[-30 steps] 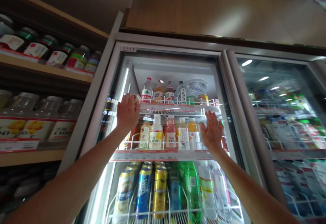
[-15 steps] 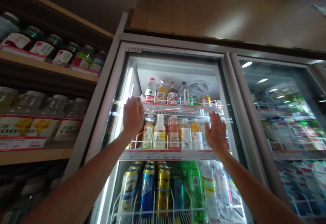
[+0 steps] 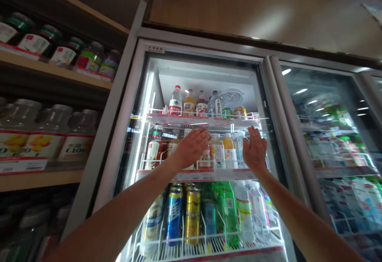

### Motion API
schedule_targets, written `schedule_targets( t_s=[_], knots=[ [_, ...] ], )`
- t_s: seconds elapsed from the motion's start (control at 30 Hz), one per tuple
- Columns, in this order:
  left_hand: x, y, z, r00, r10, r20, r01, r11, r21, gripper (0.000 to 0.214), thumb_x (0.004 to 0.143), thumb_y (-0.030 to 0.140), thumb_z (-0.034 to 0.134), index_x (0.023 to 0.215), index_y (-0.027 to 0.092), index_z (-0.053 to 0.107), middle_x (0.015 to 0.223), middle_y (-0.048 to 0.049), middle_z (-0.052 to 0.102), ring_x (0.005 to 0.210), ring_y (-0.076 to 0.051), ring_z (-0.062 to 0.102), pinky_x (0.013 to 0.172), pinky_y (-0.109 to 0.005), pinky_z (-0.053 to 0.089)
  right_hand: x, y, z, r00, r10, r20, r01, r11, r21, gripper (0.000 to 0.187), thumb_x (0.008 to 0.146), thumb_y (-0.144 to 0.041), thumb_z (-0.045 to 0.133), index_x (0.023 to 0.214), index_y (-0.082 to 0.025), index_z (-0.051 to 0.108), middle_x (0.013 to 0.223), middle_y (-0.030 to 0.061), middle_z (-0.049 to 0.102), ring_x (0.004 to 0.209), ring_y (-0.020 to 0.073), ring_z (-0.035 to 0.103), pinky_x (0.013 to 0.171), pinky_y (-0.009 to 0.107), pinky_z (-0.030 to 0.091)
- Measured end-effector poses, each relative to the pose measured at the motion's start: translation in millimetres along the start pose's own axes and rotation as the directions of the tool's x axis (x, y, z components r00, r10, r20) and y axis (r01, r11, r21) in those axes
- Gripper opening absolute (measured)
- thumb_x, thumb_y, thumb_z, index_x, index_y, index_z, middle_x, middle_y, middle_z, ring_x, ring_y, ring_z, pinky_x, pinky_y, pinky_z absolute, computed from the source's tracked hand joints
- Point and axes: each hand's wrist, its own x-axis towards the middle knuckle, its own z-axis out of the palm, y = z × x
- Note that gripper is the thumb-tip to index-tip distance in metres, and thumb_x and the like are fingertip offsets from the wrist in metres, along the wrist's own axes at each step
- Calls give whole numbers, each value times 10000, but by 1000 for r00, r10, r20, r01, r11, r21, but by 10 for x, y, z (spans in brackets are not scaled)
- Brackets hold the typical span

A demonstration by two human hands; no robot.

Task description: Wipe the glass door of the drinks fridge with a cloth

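Note:
A glass-fronted drinks fridge (image 3: 205,48) stands before me, lit inside. My left hand (image 3: 193,146) is raised in front of its middle shelf, fingers stretched out to the right, partly hiding a row of juice bottles; nothing shows in it. Farther right, my right hand (image 3: 255,150) is held up with its palm towards the fridge, fingers upward and thumb apart, empty. Whether either hand touches the glass I cannot tell. Between the hands stand a tea bottle (image 3: 218,152) and an orange drink bottle (image 3: 229,150).
On the top fridge shelf is a red-capped water bottle (image 3: 176,102) among several others. Below are a gold can (image 3: 193,216), a blue can (image 3: 173,218) and green bottles (image 3: 229,214). A wooden shelf (image 3: 44,180) with bottles is at left; another fridge door (image 3: 337,146) is at right.
My left hand has moved right, from the fridge's left side to its middle, and its fingers have straightened. My right hand stays nearly in place. The view has shifted slightly.

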Motion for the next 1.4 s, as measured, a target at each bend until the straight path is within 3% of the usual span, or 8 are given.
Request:
schedule_targets(
  t_s=[0.2,0.37,0.57,0.77,0.93,1.1,1.3,1.4],
  knots=[
    [62,-141,-21,921,-349,-173,358,933,28,438,922,278,278,1300,120,436,1376,-143,444,1351,-258,298,1087,-472,297,1,3,-2,1000,9,16,-9,1000,1,475,913,-337,251,1333,-177,408,1404,108,439,1337,217,342,1070,476,269],
    [6,163,91,993,119,-15,-119,992,-32,373,923,293,349,1273,237,464,1351,-29,497,1312,-140,367,1099,-331,305,-4,4,-14,1000,14,12,-14,1000,12,484,916,-333,224,1331,-165,408,1400,104,444,1339,209,337,1072,467,268],
    [202,-43,-7,933,-326,-149,330,944,-3,431,925,261,265,1272,84,450,1367,-176,444,1328,-283,334,1080,-513,295,-14,17,-3,1000,15,3,-15,1000,26,478,916,-307,227,1340,-170,402,1394,105,451,1335,203,343,1072,458,274],
    [230,116,65,991,124,59,-119,990,-80,366,921,283,315,1218,221,518,1337,-29,511,1309,-178,376,1114,-372,289,-17,44,11,1000,8,-14,-8,1000,30,481,921,-313,221,1355,-192,389,1391,93,456,1338,204,344,1075,453,268],
    [277,-144,-42,947,-303,-106,304,953,-7,420,920,260,294,1263,94,472,1364,-163,454,1330,-278,332,1082,-506,295,-18,45,10,1000,11,-12,-11,999,38,481,923,-332,215,1328,-176,422,1390,88,460,1337,192,345,1080,432,267],
    [105,-32,-40,980,182,80,-177,982,-64,362,926,288,331,1238,224,504,1352,-22,496,1306,-171,378,1106,-378,292,-10,59,24,1000,26,-17,-26,998,48,490,916,-334,223,1309,-146,445,1374,110,476,1323,210,367,1065,444,285],
    [-26,-358,-189,957,-263,-123,271,961,52,433,927,286,257,1272,122,462,1335,-129,487,1308,-243,366,1088,-465,292,-12,74,41,999,-5,-34,6,1000,26,473,920,-319,226,1304,-156,448,1363,106,487,1315,201,376,1064,427,289],
    [-151,-366,-215,999,-47,-14,48,999,26,416,933,318,279,1266,166,476,1347,-80,489,1315,-212,361,1090,-409,317,-16,71,34,999,-13,-43,14,1000,18,461,916,-306,236,1303,-169,447,1361,102,488,1319,198,368,1060,429,291]
  ],
)
